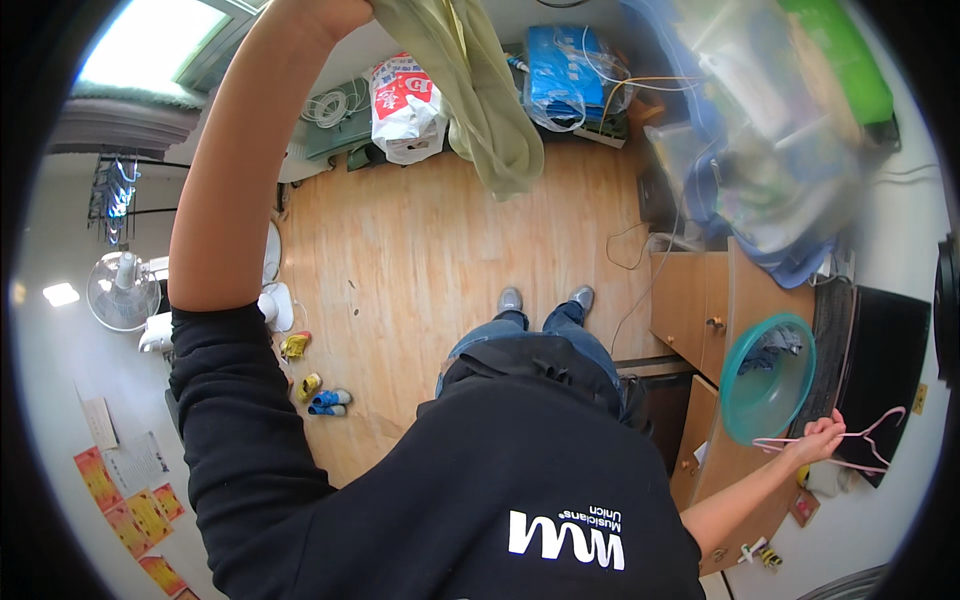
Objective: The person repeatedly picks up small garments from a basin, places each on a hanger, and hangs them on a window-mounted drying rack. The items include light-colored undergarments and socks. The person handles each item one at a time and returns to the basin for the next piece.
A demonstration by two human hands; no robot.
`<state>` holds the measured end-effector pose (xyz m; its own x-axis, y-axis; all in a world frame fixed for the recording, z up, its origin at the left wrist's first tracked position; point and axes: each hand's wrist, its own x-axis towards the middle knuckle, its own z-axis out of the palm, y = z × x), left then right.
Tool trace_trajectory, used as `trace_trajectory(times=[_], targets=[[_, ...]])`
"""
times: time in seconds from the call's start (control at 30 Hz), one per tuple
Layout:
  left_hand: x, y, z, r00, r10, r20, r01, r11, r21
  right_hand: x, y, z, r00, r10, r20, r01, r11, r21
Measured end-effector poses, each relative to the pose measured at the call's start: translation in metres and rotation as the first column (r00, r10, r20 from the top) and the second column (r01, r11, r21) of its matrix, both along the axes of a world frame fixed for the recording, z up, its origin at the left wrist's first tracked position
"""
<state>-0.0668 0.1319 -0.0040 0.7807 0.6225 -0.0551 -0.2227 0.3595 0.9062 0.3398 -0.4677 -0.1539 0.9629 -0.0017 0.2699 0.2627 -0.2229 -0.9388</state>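
head: we've got our right hand [822, 440] closed round a pink hanger [860, 434], which sticks out both sides of the fist | left hand [342, 12] cut by top edge, can't tell its grip; garment [482, 110] hangs just right of it | hanger thin; garment olive-green, creased

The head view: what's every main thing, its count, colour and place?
cloth: one, olive green, top centre
hanger: one, pink, right
basin: one, teal, right
wooden cabinets: count unclear, brown, right
fan: one, white, left
loose shoes: several, yellow and blue, left
printed bag: one, white and red, top
wall sheets: several, mostly orange, lower left
window: one, white, top left
blurred bundle: one, mixed colours, upper right
floor: one, tan, centre
sweatshirt: one, black, bottom
left hand: one, top, holding cloth
right hand: one, right, holding hanger
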Motion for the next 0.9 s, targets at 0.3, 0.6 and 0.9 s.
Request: trace_trajectory(times=[0.3,0.6,0.9], targets=[[-0.061,-0.028,0.007,0.825,0.539,-0.168,-0.527,0.842,0.113,0.012,0.168,0.022,0.949,0.312,-0.03,-0.31,0.949,0.055],[-0.18,-0.069,0.019,0.739,0.65,-0.174,-0.653,0.756,0.05,-0.186,0.355,0.031,0.494,0.868,-0.045,-0.754,0.454,0.474],[-0.336,-0.125,0.04,0.767,0.637,-0.084,-0.642,0.764,-0.064,-0.481,0.401,0.108,-0.013,0.878,0.479,-0.443,-0.434,0.784]])
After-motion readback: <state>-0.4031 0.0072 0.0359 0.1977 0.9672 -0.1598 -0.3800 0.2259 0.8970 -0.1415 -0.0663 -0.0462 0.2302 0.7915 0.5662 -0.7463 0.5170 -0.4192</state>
